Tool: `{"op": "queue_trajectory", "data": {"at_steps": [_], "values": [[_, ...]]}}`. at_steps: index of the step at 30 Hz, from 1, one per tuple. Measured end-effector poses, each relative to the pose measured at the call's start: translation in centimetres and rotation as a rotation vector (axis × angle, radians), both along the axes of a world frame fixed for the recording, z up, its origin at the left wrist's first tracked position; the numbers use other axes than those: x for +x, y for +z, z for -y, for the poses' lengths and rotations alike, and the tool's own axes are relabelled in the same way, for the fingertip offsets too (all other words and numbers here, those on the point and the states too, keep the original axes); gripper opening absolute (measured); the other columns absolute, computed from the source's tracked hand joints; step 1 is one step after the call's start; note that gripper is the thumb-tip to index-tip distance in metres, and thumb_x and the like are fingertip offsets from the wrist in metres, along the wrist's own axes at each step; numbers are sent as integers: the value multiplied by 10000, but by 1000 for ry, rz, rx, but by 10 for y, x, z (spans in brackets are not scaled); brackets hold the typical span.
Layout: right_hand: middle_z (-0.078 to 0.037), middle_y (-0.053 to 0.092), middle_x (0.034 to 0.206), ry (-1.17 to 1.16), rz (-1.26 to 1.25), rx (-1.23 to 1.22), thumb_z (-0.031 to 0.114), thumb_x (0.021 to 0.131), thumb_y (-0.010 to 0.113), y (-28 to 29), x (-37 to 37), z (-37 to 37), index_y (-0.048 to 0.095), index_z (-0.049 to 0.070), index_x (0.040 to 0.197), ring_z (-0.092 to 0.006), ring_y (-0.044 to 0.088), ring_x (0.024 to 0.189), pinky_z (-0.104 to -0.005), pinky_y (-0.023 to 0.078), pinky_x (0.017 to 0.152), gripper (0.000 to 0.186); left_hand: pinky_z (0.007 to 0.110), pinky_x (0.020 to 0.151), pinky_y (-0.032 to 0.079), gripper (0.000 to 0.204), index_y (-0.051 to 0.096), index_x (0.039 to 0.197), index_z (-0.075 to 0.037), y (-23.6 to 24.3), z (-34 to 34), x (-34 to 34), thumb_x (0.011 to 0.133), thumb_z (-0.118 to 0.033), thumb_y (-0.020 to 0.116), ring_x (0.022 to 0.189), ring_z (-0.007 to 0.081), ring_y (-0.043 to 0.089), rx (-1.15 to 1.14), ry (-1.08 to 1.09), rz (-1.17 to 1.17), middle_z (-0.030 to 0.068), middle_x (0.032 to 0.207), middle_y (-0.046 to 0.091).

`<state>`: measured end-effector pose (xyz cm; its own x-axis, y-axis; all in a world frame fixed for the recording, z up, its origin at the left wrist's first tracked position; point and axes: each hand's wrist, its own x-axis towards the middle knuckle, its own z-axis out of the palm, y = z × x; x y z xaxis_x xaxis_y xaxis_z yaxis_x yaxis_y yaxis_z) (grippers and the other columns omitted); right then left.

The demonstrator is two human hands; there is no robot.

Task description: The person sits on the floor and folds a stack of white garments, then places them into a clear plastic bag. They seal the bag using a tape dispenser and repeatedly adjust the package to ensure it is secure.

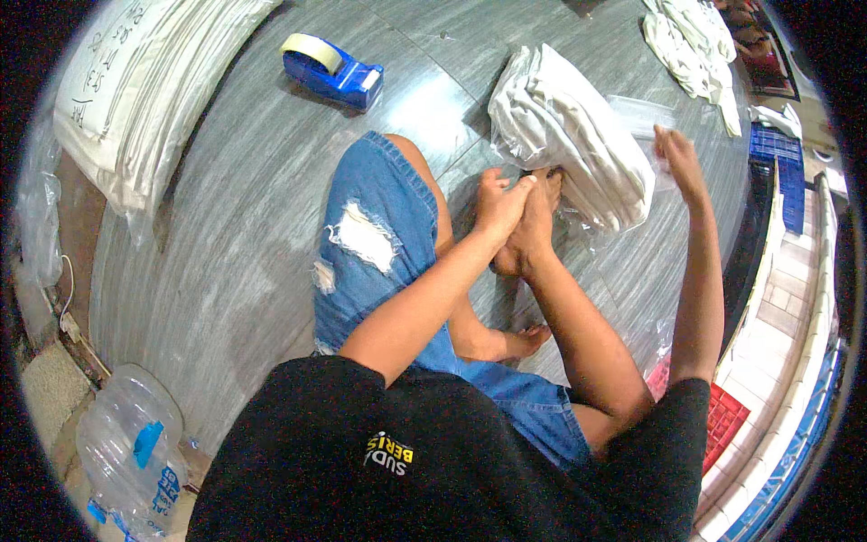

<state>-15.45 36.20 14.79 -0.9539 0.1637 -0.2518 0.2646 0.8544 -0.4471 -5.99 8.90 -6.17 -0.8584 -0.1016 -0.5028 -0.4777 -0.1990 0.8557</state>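
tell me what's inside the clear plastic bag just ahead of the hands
The clear plastic bag shows folded white cloth in layers; the inner folds and the underside are covered, so can't be seen.

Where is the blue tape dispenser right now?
In the head view, the blue tape dispenser sits on the grey floor at upper left, beyond the left knee, between the large white stack and the white cloth bundle.

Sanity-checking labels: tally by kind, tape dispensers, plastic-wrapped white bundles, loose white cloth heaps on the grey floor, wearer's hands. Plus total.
Tape dispensers: 1 (blue tape dispenser)
Plastic-wrapped white bundles: 2 (large stack, upper left; folded bundle by the hands)
Loose white cloth heaps: 1 (crumpled heap, upper right)
Hands: 2 (left hand, right hand)
Total: 6
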Motion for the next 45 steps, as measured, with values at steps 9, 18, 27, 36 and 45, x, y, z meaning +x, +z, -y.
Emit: {"op": "queue_trajectory", "data": {"at_steps": [9,18,27,36,45], "values": [[-178,323,1567,165,-157,102,667,929,444,-122,-44,91,267,185,1556,-355,272,1463,-589,200,1144,810,426,724,519,179,671,935,24,-34,-31,-54,868,-118,585,808,325,668,210,29,64,183,890,698],[-214,299,1567,254,-241,201,661,916,471,-106,-19,107,233,168,1561,-392,306,1439,-645,220,1107,846,470,879,498,264,664,1036,-13,-17,-34,-53,843,-191,628,1014,383,640,-415,-99,-75,211,1070,683],[-255,359,1515,157,-299,361,729,865,491,-109,0,108,266,151,1549,-423,352,1398,-663,239,1087,923,422,846,484,312,643,1095,42,4,-27,-38,887,-188,606,959,326,632,306,-72,-134,239,1109,668],[-242,389,1502,233,-291,267,656,898,523,-106,-9,94,297,104,1532,-395,376,1391,-482,316,1125,870,452,740,509,177,663,842,67,-4,-10,-45,807,-94,600,793,418,672,-261,-65,-357,241,809,692],[-277,246,1562,104,-196,477,778,813,511,-100,39,130,189,194,1572,-424,308,1425,-678,262,1066,1010,412,814,518,258,673,978,23,-25,-7,-18,782,-145,678,905,338,681,-14,-241,-269,176,958,720]]}}
